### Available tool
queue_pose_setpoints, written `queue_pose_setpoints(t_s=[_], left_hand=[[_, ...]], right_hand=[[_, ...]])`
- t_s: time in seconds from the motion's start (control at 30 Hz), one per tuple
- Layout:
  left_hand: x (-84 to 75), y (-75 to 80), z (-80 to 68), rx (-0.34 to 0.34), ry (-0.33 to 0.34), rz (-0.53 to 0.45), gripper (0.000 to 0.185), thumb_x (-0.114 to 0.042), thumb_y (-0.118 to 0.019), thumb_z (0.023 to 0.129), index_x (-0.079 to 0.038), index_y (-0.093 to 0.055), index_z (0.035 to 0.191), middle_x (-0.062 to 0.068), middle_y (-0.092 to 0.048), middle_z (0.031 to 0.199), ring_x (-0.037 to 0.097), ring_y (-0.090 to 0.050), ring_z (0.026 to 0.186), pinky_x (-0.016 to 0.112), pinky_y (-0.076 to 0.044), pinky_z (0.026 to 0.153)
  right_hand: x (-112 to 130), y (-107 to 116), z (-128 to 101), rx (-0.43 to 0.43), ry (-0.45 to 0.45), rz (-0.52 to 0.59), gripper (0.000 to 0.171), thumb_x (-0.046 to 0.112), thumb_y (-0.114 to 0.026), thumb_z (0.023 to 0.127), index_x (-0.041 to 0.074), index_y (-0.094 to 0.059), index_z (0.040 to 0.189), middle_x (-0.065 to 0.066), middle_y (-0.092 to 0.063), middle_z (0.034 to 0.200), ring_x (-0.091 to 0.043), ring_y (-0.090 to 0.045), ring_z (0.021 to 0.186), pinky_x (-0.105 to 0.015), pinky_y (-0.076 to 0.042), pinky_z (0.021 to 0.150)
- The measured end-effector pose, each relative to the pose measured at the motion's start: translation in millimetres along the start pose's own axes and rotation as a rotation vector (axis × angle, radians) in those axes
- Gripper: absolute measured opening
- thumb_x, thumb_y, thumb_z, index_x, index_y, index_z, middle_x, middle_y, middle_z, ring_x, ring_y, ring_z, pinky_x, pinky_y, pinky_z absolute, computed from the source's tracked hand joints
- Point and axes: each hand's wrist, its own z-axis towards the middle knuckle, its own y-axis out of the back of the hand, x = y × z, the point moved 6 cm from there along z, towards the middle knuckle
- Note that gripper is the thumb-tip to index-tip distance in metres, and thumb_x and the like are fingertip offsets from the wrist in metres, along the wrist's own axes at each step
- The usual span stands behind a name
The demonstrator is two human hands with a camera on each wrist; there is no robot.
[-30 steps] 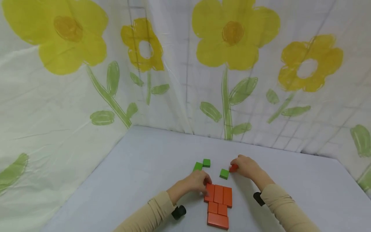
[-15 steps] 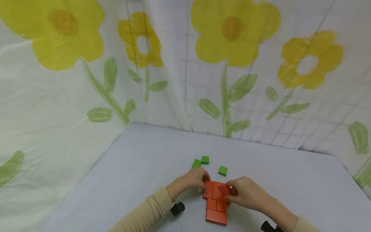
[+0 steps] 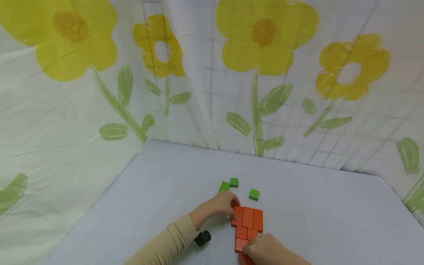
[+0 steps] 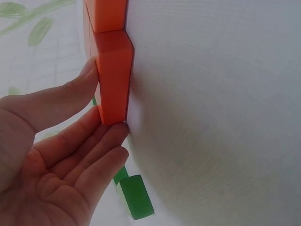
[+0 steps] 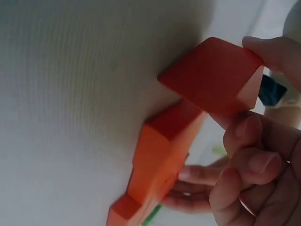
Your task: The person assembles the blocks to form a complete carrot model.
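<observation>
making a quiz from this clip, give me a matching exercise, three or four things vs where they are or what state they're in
Things:
1. left hand
2. right hand
3. lone green block
4. orange block layout

States:
A. lies flat on the table, three long blocks across its far row
B. holds an orange block at the near end
C. straight fingers pressed against the layout's far left corner
D. alone on the table, touched by nothing

Pairs: 1-C, 2-B, 3-D, 4-A

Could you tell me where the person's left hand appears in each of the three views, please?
Head: left hand at lower centre, fingers touching the orange block group's upper left corner.
Left wrist: lower left, fingertips against the orange blocks' edge.
Right wrist: only its fingers show, bottom centre, behind the blocks.
Shared landmark: the orange block group.
</observation>
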Motion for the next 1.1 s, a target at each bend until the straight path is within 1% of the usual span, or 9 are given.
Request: queue_pose_setpoints(t_s=[0.13, 0.2, 0.33, 0.47, 0.63, 0.7, 0.9, 1.03, 1.1], left_hand=[[-0.9, 0.5, -0.9, -0.002, -0.005, -0.006, 0.036, -0.016, -0.079, 0.063, -0.007, -0.065, 0.095, -0.006, -0.055, 0.076, 0.005, -0.045, 0.068, 0.017, -0.040, 0.061], [-0.7, 0.6, -1.4, -0.005, -0.008, 0.001, 0.036, -0.017, -0.079, 0.063, -0.007, -0.065, 0.095, -0.006, -0.055, 0.077, 0.005, -0.045, 0.068, 0.017, -0.040, 0.061], [1.9, 2.0, -2.2, -0.017, -0.009, 0.001, 0.036, -0.017, -0.080, 0.062, -0.008, -0.065, 0.094, -0.006, -0.055, 0.076, 0.005, -0.045, 0.068, 0.017, -0.040, 0.061], [2.2, 2.3, -1.8, -0.018, -0.012, -0.006, 0.036, -0.016, -0.080, 0.062, -0.008, -0.065, 0.094, -0.006, -0.055, 0.076, 0.005, -0.046, 0.068, 0.017, -0.040, 0.061], [-0.4, 1.7, -1.2, -0.015, -0.025, 0.004, 0.035, -0.016, -0.079, 0.063, -0.007, -0.066, 0.094, -0.005, -0.055, 0.076, 0.004, -0.045, 0.067, 0.017, -0.039, 0.060], [-0.5, 1.6, -1.5, -0.014, -0.023, 0.004, 0.035, -0.016, -0.079, 0.063, -0.007, -0.066, 0.094, -0.005, -0.055, 0.075, 0.004, -0.045, 0.067, 0.017, -0.039, 0.060], [0.4, 0.4, -1.7, -0.012, -0.010, -0.020, 0.035, -0.015, -0.079, 0.063, -0.007, -0.065, 0.094, -0.005, -0.055, 0.075, 0.005, -0.045, 0.067, 0.017, -0.040, 0.060], [0.8, 0.4, -1.4, -0.016, -0.005, -0.025, 0.035, -0.015, -0.079, 0.063, -0.007, -0.065, 0.094, -0.005, -0.055, 0.075, 0.005, -0.045, 0.067, 0.017, -0.040, 0.060], [0.8, 0.5, -1.2, -0.016, -0.005, -0.022, 0.035, -0.015, -0.079, 0.062, -0.007, -0.065, 0.094, -0.005, -0.055, 0.076, 0.005, -0.045, 0.067, 0.017, -0.040, 0.060]], right_hand=[[2.6, -4.3, 1.6, -0.001, 0.004, -0.023, 0.032, 0.045, -0.059, 0.079, 0.014, -0.066, 0.085, 0.015, -0.040, 0.060, 0.000, -0.031, 0.046, -0.012, -0.029, 0.044], [3.1, -2.1, 0.8, -0.010, 0.003, -0.031, 0.033, 0.046, -0.059, 0.079, 0.015, -0.065, 0.085, 0.015, -0.039, 0.062, 0.000, -0.031, 0.048, -0.012, -0.030, 0.045], [3.6, 6.1, -0.2, -0.046, 0.011, 0.005, 0.035, 0.049, -0.060, 0.077, 0.016, -0.066, 0.087, 0.015, -0.045, 0.068, 0.002, -0.036, 0.055, -0.012, -0.035, 0.050], [2.9, 8.8, -0.9, -0.080, 0.021, 0.025, 0.038, 0.051, -0.060, 0.075, 0.016, -0.067, 0.088, 0.014, -0.050, 0.072, 0.003, -0.038, 0.058, -0.012, -0.039, 0.052], [-0.7, 7.8, -0.6, -0.052, -0.035, 0.039, 0.045, 0.055, -0.060, 0.072, 0.014, -0.067, 0.090, 0.014, -0.052, 0.072, 0.002, -0.039, 0.059, -0.014, -0.040, 0.053], [-2.2, 7.5, -0.1, -0.042, -0.056, 0.044, 0.047, 0.057, -0.060, 0.072, 0.014, -0.067, 0.090, 0.014, -0.051, 0.070, 0.001, -0.038, 0.058, -0.015, -0.039, 0.052], [-5.2, 6.9, 0.2, -0.045, -0.086, 0.073, 0.047, 0.056, -0.060, 0.072, 0.013, -0.066, 0.089, 0.014, -0.045, 0.067, 0.001, -0.037, 0.055, -0.015, -0.037, 0.051], [-5.7, 7.8, -0.1, -0.054, -0.091, 0.087, 0.047, 0.055, -0.060, 0.072, 0.012, -0.066, 0.090, 0.014, -0.045, 0.067, 0.000, -0.038, 0.055, -0.015, -0.037, 0.051], [-6.6, 8.9, -0.5, -0.049, -0.099, 0.097, 0.044, 0.053, -0.061, 0.073, 0.013, -0.065, 0.091, 0.014, -0.046, 0.069, 0.000, -0.039, 0.057, -0.016, -0.038, 0.052]])
